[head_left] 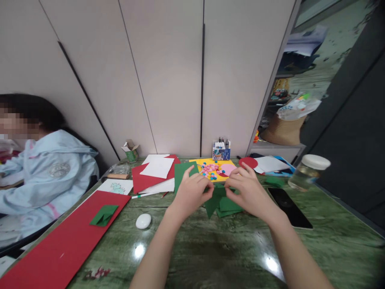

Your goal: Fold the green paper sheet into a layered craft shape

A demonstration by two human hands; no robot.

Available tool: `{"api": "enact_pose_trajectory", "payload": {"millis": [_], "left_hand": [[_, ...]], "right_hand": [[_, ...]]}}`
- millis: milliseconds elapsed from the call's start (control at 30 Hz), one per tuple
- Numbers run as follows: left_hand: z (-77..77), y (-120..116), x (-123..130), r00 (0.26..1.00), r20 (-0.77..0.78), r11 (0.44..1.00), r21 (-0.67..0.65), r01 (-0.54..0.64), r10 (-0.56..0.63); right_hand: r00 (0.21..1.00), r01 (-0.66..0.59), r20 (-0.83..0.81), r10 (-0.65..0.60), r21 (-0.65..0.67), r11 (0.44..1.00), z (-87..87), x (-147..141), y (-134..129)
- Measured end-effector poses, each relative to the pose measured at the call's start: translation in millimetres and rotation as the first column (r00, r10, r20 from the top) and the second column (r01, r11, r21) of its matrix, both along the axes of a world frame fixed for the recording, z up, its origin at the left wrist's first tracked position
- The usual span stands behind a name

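Between my two hands is a piece of dark green paper (212,202), its pointed lower corner hanging down. My left hand (194,188) pinches its left side between thumb and forefinger. On the other side, my right hand (242,186) grips it with thumb and fingertips. More green paper (230,206) lies on the table just behind and below, partly hidden by the held piece. Past my left hand lies a green sheet (182,172). Small pink and blue balls (210,170) are spread on a yellow sheet (231,162) beyond my hands.
A long red sheet (75,237) with a folded green paper (104,215) on it lies at left. Near it sits a white oval object (143,221). A phone (289,206) and a lidded jar (308,173) stand right. A person (51,172) sits far left.
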State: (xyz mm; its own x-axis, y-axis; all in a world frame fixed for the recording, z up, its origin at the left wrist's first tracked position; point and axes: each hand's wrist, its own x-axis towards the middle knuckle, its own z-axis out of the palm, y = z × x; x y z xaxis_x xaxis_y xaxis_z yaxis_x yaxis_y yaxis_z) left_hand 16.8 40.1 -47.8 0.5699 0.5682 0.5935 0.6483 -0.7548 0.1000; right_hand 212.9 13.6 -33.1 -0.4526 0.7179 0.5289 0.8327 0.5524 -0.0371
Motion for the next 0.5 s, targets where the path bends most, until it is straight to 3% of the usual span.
{"api": "enact_pose_trajectory", "payload": {"millis": [167,300,400,500], "left_hand": [[7.7,2,-9,0.997,0.030,0.998,0.017,-0.065,0.064],[14.3,4,-18,0.985,0.143,0.995,-0.031,-0.096,0.100],[16.9,5,-22,0.969,0.247,0.990,-0.140,0.003,0.032],[15.4,5,-21,0.941,0.335,0.962,-0.235,0.142,-0.057]], "right_hand": [[0.998,0.060,0.027,-0.059,-0.018,0.998,-3.5,22,7],[0.986,0.166,0.002,-0.166,0.018,0.986,-9.5,47,18],[0.981,0.166,-0.097,-0.168,-0.034,0.986,-7.9,52,21],[0.964,0.071,-0.244,-0.107,-0.151,0.986,-4.4,41,19]]}}
